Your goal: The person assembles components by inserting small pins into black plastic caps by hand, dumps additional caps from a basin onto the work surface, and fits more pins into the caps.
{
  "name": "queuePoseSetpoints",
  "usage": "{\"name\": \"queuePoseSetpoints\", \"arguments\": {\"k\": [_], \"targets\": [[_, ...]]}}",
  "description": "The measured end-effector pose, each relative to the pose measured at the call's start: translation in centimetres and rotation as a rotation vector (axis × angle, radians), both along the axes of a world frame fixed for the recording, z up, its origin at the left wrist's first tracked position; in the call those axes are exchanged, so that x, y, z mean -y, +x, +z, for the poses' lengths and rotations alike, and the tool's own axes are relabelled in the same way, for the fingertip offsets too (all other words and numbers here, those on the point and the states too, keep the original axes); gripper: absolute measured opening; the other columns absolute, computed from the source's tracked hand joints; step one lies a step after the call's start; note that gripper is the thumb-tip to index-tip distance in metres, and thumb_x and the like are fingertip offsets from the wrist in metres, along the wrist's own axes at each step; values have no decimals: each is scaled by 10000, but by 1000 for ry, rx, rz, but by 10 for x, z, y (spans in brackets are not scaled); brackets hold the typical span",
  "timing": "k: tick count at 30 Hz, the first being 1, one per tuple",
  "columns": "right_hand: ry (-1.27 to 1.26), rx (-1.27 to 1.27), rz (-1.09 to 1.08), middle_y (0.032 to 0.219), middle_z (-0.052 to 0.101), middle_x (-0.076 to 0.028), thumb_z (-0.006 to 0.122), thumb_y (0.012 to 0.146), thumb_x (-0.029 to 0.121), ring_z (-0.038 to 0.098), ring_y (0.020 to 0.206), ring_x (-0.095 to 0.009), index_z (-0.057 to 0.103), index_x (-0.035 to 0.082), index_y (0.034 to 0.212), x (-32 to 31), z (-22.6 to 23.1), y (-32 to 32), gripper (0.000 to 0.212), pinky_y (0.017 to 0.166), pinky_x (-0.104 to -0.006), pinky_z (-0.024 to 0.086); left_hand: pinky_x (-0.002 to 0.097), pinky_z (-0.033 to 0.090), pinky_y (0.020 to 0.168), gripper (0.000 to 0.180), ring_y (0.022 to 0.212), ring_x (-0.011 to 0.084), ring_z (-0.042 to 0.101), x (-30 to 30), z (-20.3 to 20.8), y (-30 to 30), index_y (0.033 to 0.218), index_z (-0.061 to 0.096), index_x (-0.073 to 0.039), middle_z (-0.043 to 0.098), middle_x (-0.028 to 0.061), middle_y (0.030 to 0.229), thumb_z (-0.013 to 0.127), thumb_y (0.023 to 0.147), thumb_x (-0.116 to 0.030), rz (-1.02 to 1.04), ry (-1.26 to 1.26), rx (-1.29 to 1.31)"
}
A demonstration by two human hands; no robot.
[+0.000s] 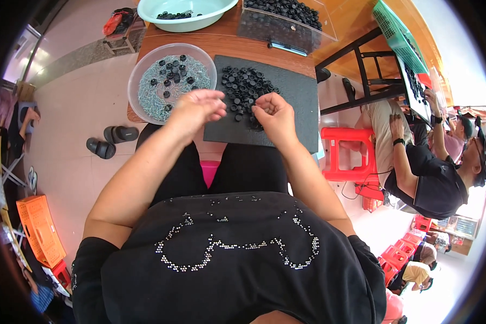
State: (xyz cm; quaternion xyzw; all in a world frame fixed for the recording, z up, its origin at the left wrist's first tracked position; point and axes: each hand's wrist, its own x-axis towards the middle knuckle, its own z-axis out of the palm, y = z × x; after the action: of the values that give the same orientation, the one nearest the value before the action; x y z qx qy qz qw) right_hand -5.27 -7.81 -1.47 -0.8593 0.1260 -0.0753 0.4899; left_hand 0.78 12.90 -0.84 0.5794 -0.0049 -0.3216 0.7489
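My left hand [196,112] hovers between the round clear tub and the dark mat, its fingers bent inward and closed. Whatever lies in them is too small to make out. The round tub [133,86] holds many thin silvery screws [151,96] with several black caps [182,58] among them. Over the right part of the mat [299,102], my right hand [277,114] has thumb and fingers curled together at the edge of a pile of small black round caps [245,86]. Its grip hides anything held there.
A pale green basin [210,22] with black pieces and a clear bin [259,29] of black caps stand at the table's far side. A red stool [333,154] is on the right, beside a seated person [432,178]. Black slippers [101,148] lie left.
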Motion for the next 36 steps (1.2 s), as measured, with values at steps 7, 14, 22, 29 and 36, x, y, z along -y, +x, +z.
{"name": "queuePoseSetpoints", "arguments": {"k": [7, 14, 22, 29, 36], "targets": [[123, 175, 242, 737, 593, -32, 677, 738, -12, 562, 673, -97, 603, 7, 834, -44, 37, -32, 123, 587, -225, 439, 294, 498, 802, 157, 886, 173, 609, 18, 1, -40, 1016, 548, -39, 615, 89, 963, 570, 892, -133, 44, -320, -398], [-310, 543, 397, 746, 587, -111, 673, 688, -20, 581, 714, -288, 631, 5, 817, -43, 37, -31, 138, 646, -356, 466, 276, 498, 737, 64, 806, 144, 582, 13, -7, -49, 927, 546, -67, 586, 38, 872, 557, 895, -122, 43, -420, -475], [97, 188, 375, 759, 597, -92, 586, 817, 16, 586, 704, -176, 655, -3, 924, -28, 46, -51, 128, 632, -283, 471, 208, 476, 604, 88, 673, 78, 571, 8, 18, -66, 902, 612, -49, 641, 33, 872, 599, 878, -132, -240, -283, -444], [316, 49, 318, 749, 619, -56, 590, 844, 34, 583, 683, -118, 629, -22, 860, -25, 58, -73, 70, 604, -253, 464, 198, 508, 699, 226, 809, 107, 629, 6, 23, -73, 1065, 601, 9, 650, 69, 954, 594, 876, -114, -290, -325, -432], [604, 163, 172, 727, 588, 43, 628, 839, 33, 491, 652, -7, 630, 19, 843, -35, 60, -81, 14, 555, -165, 383, 250, 509, 826, 208, 926, 179, 600, -6, 53, -84, 1064, 559, 34, 608, 111, 1018, 558, 891, -80, -3, -429, -335]]}}
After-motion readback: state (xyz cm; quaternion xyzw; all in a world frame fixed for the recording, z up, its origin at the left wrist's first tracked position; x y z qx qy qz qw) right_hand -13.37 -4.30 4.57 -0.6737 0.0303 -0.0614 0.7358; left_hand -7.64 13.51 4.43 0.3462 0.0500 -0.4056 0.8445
